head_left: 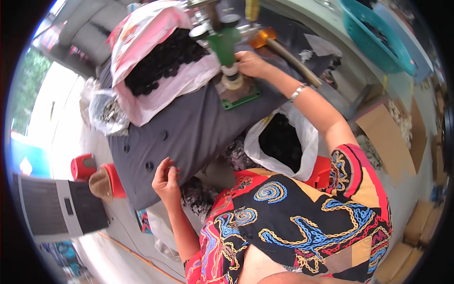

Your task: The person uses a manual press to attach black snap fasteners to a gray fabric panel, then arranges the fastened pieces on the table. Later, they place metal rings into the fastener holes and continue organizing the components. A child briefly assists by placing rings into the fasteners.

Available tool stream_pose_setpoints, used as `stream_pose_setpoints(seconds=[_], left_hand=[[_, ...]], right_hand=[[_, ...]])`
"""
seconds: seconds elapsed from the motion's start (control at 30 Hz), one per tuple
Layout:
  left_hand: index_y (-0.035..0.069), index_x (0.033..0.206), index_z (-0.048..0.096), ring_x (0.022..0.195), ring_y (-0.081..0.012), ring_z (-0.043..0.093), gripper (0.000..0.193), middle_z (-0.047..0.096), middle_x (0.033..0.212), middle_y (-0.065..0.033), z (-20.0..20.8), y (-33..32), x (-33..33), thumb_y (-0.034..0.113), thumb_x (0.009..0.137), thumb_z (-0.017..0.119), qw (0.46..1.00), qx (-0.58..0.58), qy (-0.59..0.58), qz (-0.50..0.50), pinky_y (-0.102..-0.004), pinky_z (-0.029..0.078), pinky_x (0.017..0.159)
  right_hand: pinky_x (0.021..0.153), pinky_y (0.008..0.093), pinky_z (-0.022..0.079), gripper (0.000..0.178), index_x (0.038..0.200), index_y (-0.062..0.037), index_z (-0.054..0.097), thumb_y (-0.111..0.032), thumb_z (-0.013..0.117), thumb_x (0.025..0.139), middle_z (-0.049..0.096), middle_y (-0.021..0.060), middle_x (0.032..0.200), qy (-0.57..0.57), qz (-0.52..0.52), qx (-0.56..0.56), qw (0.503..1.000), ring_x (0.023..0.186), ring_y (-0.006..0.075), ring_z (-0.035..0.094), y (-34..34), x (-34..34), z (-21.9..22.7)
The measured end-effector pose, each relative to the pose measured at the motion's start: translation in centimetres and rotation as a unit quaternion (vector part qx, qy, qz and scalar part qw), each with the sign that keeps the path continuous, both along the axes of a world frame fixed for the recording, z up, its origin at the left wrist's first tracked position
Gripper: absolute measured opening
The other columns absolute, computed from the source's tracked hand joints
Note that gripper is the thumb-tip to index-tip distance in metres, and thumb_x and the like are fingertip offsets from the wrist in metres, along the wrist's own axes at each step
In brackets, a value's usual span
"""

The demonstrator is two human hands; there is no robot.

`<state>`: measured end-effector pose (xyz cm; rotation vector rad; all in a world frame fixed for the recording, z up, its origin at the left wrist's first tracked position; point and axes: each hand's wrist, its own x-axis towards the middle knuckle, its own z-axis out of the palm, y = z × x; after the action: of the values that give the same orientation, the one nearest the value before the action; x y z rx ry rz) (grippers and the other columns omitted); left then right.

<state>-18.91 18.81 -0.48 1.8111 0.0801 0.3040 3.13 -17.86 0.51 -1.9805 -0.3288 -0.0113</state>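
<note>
A green hand press (pixel 224 47) with a green-edged base stands on the grey cloth-covered table (pixel 198 123). My right hand (pixel 253 65) reaches to its column, just above the pale collar. The fingertips close in there, partly hidden, and what they hold I cannot make out. Over the table's near left edge is my left hand (pixel 166 182), fingers loosely bent and apart, with nothing visible in them. Close by lies a black round piece (pixel 149 165). Two more lie farther up the cloth, a ring-like piece (pixel 126 148) and a disc (pixel 163 135).
A pink-and-white sack (pixel 137 106) of black pieces lies open beyond them, beside a clear bag (pixel 111 112) of small metal parts. A white sack (pixel 307 137) with black contents stands by my right side. A teal basin (pixel 378 35) and an open carton (pixel 385 137) are farther right.
</note>
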Motion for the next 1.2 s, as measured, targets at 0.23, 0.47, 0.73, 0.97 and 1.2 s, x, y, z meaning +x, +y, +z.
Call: stream_pose_setpoints(seconds=[0.23,0.47,0.73,0.97,1.2], left_hand=[[-0.002,0.115,0.064,0.075,-0.0129,0.066,0.027,0.068,0.098,-0.0089,-0.9,2.5,0.1,0.0,0.089,0.058,0.998,-0.024,0.018,0.048,-0.0225,0.049,0.061],[-0.002,0.109,0.065,0.071,-0.0117,0.064,0.027,0.069,0.092,-0.0087,-2.8,7.6,0.9,-0.001,0.083,0.061,0.977,0.098,-0.073,0.175,-0.0262,0.05,0.063],[0.001,0.109,0.065,0.084,-0.0289,0.063,0.033,0.064,0.107,-0.0145,-2.7,8.5,3.8,0.01,0.077,0.067,0.897,0.414,-0.061,0.139,-0.0379,0.051,0.076],[0.002,0.105,0.066,0.096,-0.033,0.061,0.029,0.065,0.105,-0.0141,-2.5,7.7,6.1,0.008,0.077,0.065,0.868,0.48,-0.052,0.115,-0.0412,0.05,0.083],[-0.003,0.107,0.064,0.101,-0.038,0.06,0.031,0.064,0.108,-0.0219,2.6,2.0,14.8,0.006,0.079,0.059,0.939,0.302,-0.161,0.035,-0.0426,0.048,0.088]], right_hand=[[0.047,0.0246,0.049,0.017,0.101,-0.0043,0.071,-0.009,0.066,0.084,0.065,0.002,0.069,0.003,-0.087,-0.026,0.996,0.054,0.0067,0.059,-1.4,0.2,0.2],[0.049,0.0223,0.043,0.02,0.102,0.0014,0.064,-0.006,0.059,0.084,0.062,0.0026,0.071,-0.059,-0.145,0.006,0.988,0.053,0.007,0.054,-4.0,-7.1,-0.1],[0.044,0.0278,0.05,0.021,0.097,0.0035,0.065,-0.011,0.063,0.082,0.062,0.0037,0.065,0.31,0.022,-0.257,0.915,0.049,0.0132,0.061,-5.4,-17.3,-1.0],[0.055,0.0261,0.049,0.023,0.099,0.0041,0.065,-0.014,0.064,0.085,0.063,0.0054,0.07,0.14,0.132,-0.096,0.977,0.061,0.0095,0.061,4.4,-13.4,4.4],[0.078,0.0323,0.052,0.043,0.11,0.0032,0.064,-0.025,0.07,0.078,0.069,0.0184,0.096,-0.095,0.012,0.018,0.995,0.089,0.0236,0.067,15.4,1.4,2.2]])
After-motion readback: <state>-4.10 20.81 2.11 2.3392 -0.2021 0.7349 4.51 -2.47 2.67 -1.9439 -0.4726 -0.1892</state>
